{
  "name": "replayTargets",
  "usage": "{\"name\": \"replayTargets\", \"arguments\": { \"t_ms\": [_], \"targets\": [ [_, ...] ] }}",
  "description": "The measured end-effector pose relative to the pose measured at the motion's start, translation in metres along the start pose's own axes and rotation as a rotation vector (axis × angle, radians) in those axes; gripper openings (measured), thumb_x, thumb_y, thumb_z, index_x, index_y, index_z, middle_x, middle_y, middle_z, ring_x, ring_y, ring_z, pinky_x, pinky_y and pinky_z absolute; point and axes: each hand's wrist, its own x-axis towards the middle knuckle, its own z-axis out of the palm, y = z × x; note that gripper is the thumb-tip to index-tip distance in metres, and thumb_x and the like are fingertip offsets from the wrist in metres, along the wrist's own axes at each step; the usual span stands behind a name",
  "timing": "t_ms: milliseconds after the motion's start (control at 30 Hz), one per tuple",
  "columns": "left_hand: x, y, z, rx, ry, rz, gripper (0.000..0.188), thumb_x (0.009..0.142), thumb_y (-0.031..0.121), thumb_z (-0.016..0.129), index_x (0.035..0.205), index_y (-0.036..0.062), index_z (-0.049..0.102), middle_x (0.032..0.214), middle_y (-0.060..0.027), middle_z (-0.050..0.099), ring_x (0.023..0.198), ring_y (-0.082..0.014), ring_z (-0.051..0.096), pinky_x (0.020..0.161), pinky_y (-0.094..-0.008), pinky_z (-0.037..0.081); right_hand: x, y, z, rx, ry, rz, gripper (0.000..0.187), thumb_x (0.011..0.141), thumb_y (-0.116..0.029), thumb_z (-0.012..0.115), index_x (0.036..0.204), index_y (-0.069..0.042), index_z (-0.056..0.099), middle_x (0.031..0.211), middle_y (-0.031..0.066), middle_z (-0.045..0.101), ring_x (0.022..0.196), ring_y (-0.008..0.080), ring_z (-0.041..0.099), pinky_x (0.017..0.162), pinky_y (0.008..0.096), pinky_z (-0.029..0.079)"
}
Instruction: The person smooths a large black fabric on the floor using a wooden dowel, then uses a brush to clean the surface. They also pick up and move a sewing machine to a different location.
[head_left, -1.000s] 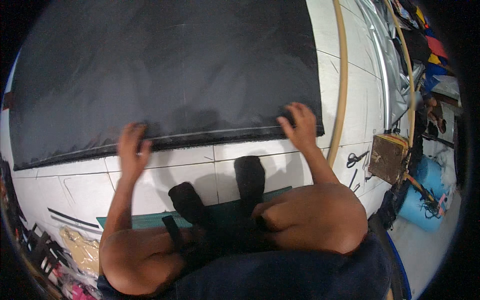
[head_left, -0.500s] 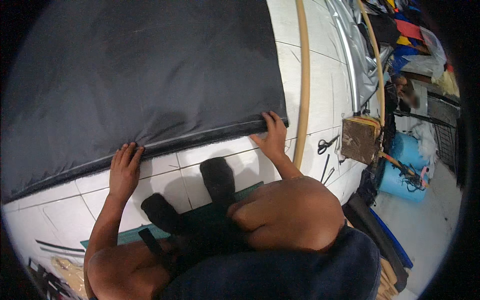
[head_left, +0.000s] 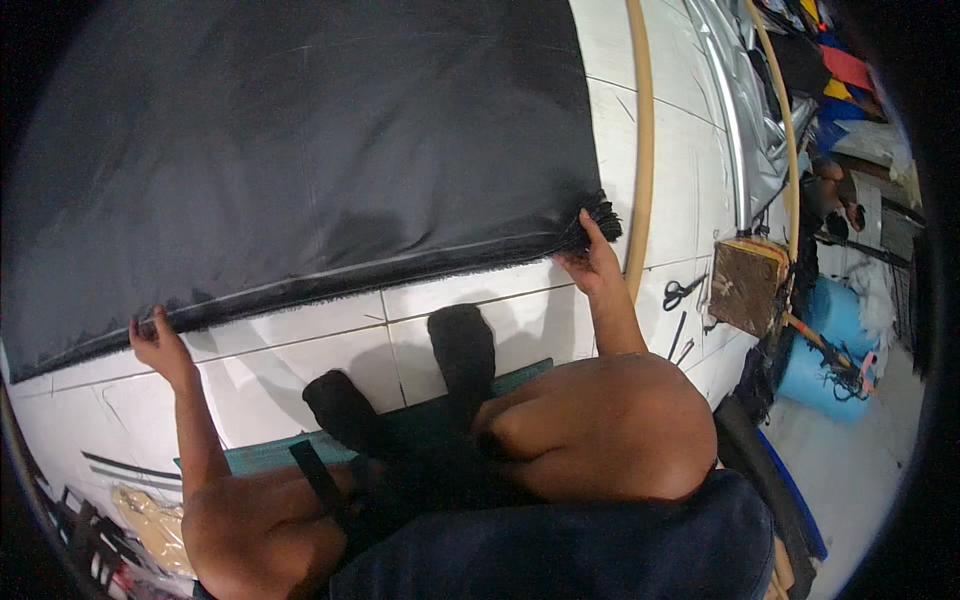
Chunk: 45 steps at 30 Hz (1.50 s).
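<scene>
A large sheet of black fabric (head_left: pixel 320 130) lies over the white tiled floor, with a pale line running along its frayed near edge. At the near right corner, my right hand (head_left: pixel 597 262) is closed on the fabric, thumb on top and fingers partly hidden beneath. The corner bunches up there and shows several frayed layers. Far to the left, my left hand (head_left: pixel 165 350) pinches the same edge between thumb and fingers. Both hands are at the near border, well apart from each other.
A long tan pole (head_left: pixel 641 150) lies just right of the fabric. Beyond it are black scissors (head_left: pixel 683 291), a brown block (head_left: pixel 748 287) and silvery sheeting (head_left: pixel 775 130). Blue rolls (head_left: pixel 825 365) stand farther right. A green mat (head_left: pixel 270 455) lies beneath my feet. Part of another person (head_left: pixel 838 190) shows at far right.
My left hand has slid left along the edge. My right hand has turned from lying on the corner to gripping it, and the corner is now lifted and bunched.
</scene>
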Motion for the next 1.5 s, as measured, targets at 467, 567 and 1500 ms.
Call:
{"name": "replayTargets", "arguments": {
  "t_ms": [467, 567, 1500],
  "targets": [
    [0.004, -0.013, -0.003, -0.573, -0.075, -0.875, 0.035, 0.085, 0.023, 0.073, 0.108, -0.0002, 0.061, 0.102, -0.0123, 0.063, 0.087, -0.0228, 0.061, 0.074, -0.0367, 0.051, 0.035, 0.020, -0.038, -0.035, 0.124, -0.172, 0.029, 0.084, -0.017, 0.069, 0.109, -0.008, 0.058, 0.107, 0.0057, 0.063, 0.096, 0.0234, 0.062, 0.083, 0.0363, 0.052],
    [0.002, -0.008, -0.001, -0.649, -0.093, -0.844, 0.030, 0.086, 0.018, 0.072, 0.107, -0.0008, 0.061, 0.100, -0.0109, 0.063, 0.083, -0.0209, 0.060, 0.071, -0.0337, 0.050, 0.031, 0.028, -0.038, 0.007, 0.075, -0.214, 0.028, 0.084, -0.019, 0.069, 0.108, -0.010, 0.059, 0.103, 0.0043, 0.063, 0.093, 0.0212, 0.061, 0.079, 0.0343, 0.051],
    [-0.016, -0.016, 0.010, -0.730, -0.107, -0.743, 0.026, 0.088, 0.014, 0.068, 0.107, 0.0028, 0.055, 0.098, -0.0080, 0.061, 0.083, -0.0185, 0.060, 0.062, -0.0300, 0.046, 0.018, 0.001, -0.039, -0.346, 0.084, -0.297, 0.047, 0.084, -0.024, 0.075, 0.119, 0.000, 0.054, 0.107, 0.0119, 0.061, 0.089, 0.0194, 0.061, 0.071, 0.0303, 0.054]
  ]
}}
